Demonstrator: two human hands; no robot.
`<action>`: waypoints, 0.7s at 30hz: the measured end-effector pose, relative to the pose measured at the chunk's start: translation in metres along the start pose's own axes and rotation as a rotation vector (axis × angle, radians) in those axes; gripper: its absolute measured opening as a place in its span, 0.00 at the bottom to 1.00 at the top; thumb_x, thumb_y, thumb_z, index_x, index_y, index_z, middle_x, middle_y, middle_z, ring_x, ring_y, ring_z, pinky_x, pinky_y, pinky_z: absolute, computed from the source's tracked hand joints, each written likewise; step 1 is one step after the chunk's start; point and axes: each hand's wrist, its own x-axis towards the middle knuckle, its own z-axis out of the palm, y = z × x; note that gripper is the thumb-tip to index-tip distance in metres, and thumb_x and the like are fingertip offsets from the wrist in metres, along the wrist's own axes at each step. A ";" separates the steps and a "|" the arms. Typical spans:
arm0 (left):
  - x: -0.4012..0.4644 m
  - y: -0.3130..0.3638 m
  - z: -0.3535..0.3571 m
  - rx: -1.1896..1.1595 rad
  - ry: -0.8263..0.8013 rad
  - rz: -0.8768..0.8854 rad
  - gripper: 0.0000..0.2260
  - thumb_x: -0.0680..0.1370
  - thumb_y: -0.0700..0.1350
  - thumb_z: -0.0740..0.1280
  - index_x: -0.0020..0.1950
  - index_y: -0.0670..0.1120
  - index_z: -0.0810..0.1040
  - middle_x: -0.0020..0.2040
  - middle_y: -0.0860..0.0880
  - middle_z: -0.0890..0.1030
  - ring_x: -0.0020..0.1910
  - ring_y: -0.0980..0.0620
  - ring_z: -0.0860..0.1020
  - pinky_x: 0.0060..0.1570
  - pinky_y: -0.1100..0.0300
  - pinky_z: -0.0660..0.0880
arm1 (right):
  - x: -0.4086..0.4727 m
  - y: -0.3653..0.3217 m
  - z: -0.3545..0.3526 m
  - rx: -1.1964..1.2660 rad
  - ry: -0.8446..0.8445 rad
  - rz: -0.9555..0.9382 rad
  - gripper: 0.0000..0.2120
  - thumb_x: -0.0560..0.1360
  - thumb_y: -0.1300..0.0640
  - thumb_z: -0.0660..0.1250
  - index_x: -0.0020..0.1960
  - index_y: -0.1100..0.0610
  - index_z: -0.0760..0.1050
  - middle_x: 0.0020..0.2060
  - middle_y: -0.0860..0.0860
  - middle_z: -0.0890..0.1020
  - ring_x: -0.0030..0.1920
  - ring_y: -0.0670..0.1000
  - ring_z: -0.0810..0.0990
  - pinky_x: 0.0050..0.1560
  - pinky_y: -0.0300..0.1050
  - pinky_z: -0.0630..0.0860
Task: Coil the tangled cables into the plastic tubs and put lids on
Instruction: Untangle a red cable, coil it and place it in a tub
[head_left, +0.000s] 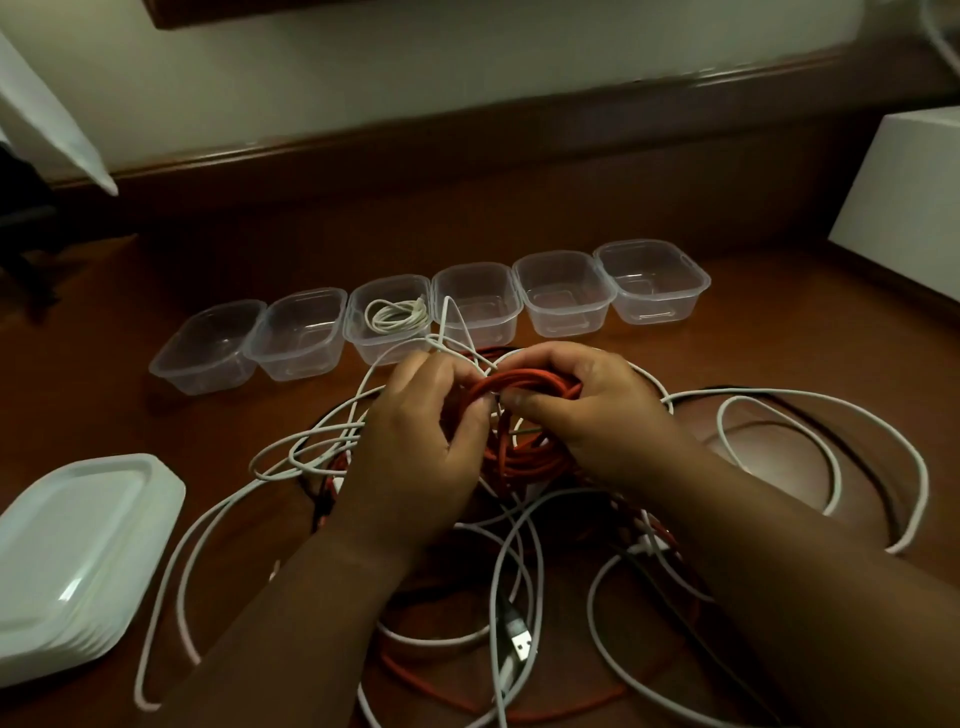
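Head view: at the near edge of the wooden table, a tangle of white cables with a USB plug; a stack of white lids at the near left edge. Above the tangle, left hand and right hand both curl around a red cable coil. Toward the far edge, a row of six clear plastic tubs, the third from the left containing a coiled white cable.

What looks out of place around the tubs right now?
A loose white cable arches up over the rim of the fourth tub from the left, uncoiled. The third tub holds a neat white coil. Nothing looks spilled or damaged.
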 end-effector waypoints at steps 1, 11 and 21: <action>0.000 0.001 -0.001 -0.111 0.009 -0.077 0.04 0.80 0.48 0.64 0.50 0.51 0.77 0.46 0.55 0.78 0.46 0.57 0.79 0.43 0.66 0.77 | 0.000 -0.001 0.000 0.038 0.019 0.003 0.10 0.76 0.56 0.71 0.55 0.47 0.80 0.49 0.45 0.84 0.50 0.43 0.83 0.49 0.41 0.82; 0.005 0.015 -0.018 -0.527 -0.007 -0.400 0.09 0.82 0.41 0.63 0.48 0.46 0.83 0.42 0.46 0.85 0.40 0.49 0.83 0.41 0.59 0.80 | -0.013 -0.030 0.004 0.155 -0.012 0.031 0.11 0.75 0.61 0.72 0.56 0.52 0.79 0.46 0.51 0.85 0.48 0.49 0.85 0.47 0.45 0.83; -0.006 0.050 -0.066 -0.842 0.300 -0.931 0.14 0.84 0.47 0.54 0.48 0.45 0.77 0.46 0.39 0.81 0.45 0.40 0.80 0.50 0.42 0.79 | -0.043 -0.100 0.053 -0.226 -0.110 -0.010 0.14 0.78 0.56 0.67 0.62 0.48 0.70 0.48 0.44 0.78 0.50 0.47 0.81 0.48 0.42 0.82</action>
